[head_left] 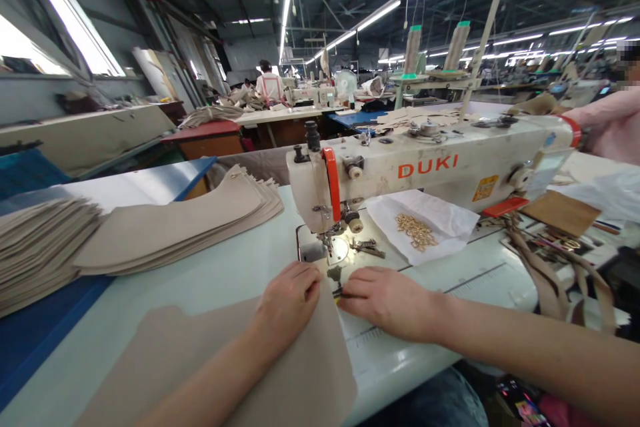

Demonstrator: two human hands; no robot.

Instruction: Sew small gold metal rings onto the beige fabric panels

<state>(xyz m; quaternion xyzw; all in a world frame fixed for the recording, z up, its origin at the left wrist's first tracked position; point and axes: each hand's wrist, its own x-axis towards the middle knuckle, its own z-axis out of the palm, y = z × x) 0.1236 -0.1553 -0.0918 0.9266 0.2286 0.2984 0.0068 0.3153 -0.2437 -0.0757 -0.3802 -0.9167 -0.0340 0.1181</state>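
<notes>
A beige fabric panel [210,353] lies across the front of the sewing machine's table. My left hand [289,299] rests on its right part, fingers curled and closed at the edge near the needle. To the right, my right hand [383,300] is low over the machine bed, its fingers together and bent. The tips meet a small dark and yellow piece beside the panel's edge, too covered to name. Just beyond both hands stand the presser foot and needle of the white sewing machine [430,163]. A small metal attachment [367,248] lies on the bed.
Gold-coloured metal rings [416,232] lie on a white sheet [450,217] behind the bed. Stacked beige panels [175,230] stand at left. Fabric straps [537,267] hang at right. Two thread cones [456,47] stand behind the machine. A co-worker's pink sleeve [607,120] is far right.
</notes>
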